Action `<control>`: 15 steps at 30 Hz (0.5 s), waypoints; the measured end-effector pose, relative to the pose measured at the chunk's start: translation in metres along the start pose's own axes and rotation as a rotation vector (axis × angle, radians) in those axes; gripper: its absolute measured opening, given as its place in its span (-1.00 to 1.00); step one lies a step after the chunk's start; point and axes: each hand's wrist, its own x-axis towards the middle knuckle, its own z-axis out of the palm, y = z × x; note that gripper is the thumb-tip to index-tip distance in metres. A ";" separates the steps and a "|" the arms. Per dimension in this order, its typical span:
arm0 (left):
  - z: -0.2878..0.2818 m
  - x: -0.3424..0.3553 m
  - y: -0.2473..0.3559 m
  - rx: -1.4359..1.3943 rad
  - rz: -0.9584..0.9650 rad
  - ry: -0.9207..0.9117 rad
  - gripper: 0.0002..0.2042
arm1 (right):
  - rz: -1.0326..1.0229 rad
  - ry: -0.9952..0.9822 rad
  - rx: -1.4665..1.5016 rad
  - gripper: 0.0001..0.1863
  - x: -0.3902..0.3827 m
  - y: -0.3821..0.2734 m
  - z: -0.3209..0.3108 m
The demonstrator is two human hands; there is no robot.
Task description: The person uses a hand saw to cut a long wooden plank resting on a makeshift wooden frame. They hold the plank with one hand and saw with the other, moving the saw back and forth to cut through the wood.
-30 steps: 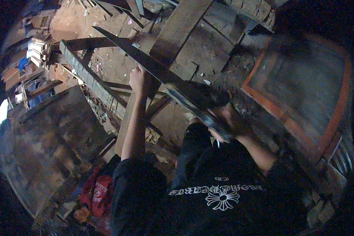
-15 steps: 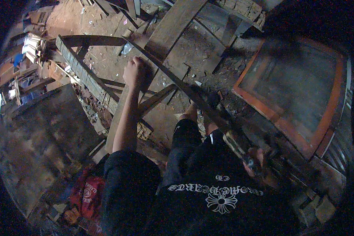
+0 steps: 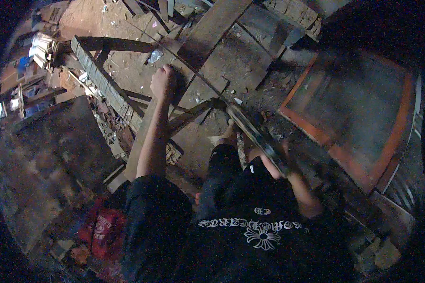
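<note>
My left hand [image 3: 163, 85] is closed in a fist over a long wooden plank [image 3: 212, 33], which runs from the top of the view down beneath my left forearm. How far its fingers wrap round the plank's edge is hidden. In front of my lap, my right hand [image 3: 273, 165] is closed round the near end of a long handsaw [image 3: 252, 126]. The saw points away to the upper left and shows almost edge-on, its blade a thin dark line crossing the plank. The near part of the saw is blurred and covers some of my right fingers.
A weathered beam [image 3: 101, 75] and crossed timbers stand to the left. At the right lies an orange-framed panel [image 3: 347, 158]. A large dark board [image 3: 52, 165] fills the left side, with a red cloth [image 3: 101, 231] below it. Wood scraps litter the earth floor.
My right hand has moved forward and to the left, and the saw's tip now reaches farther to the upper left. My left hand has stayed almost in place.
</note>
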 end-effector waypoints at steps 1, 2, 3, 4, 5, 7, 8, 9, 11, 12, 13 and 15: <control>-0.003 -0.001 0.000 0.030 0.037 0.034 -0.57 | 0.019 0.005 0.000 -0.81 -0.034 -0.002 -0.007; -0.003 -0.003 -0.005 0.053 0.060 0.052 -0.56 | 0.047 -0.014 -0.012 -0.82 -0.061 -0.008 -0.017; 0.000 -0.002 -0.001 0.073 0.106 0.072 -0.54 | 0.082 -0.002 -0.020 -0.82 -0.086 -0.013 -0.024; -0.004 -0.004 0.004 0.014 0.029 0.042 -0.52 | 0.111 0.003 -0.023 -0.83 -0.103 -0.016 -0.029; -0.013 -0.008 0.013 -0.042 -0.049 0.014 -0.49 | 0.125 0.011 -0.027 -0.83 -0.110 -0.017 -0.031; -0.017 -0.009 0.011 -0.087 -0.084 0.011 -0.44 | 0.111 0.042 -0.026 -0.84 -0.100 -0.011 -0.025; -0.008 -0.006 0.008 -0.083 -0.033 0.012 -0.43 | 0.114 0.064 -0.035 -0.85 -0.085 -0.007 -0.016; 0.000 -0.004 0.005 -0.101 -0.028 -0.003 -0.42 | 0.116 0.087 -0.047 -0.85 -0.061 0.000 -0.004; -0.001 -0.001 0.006 -0.141 -0.060 -0.010 -0.43 | 0.094 0.149 -0.028 -0.86 -0.014 0.033 0.026; -0.008 -0.001 0.005 -0.156 -0.112 -0.005 -0.45 | 0.083 0.152 0.004 -0.87 0.009 0.053 0.043; -0.015 -0.009 0.004 -0.095 -0.025 0.076 -0.48 | 0.073 0.151 0.033 -0.87 0.032 0.070 0.058; -0.009 -0.006 0.000 -0.074 0.001 0.079 -0.50 | 0.039 -0.058 -0.135 -0.88 0.066 0.039 0.033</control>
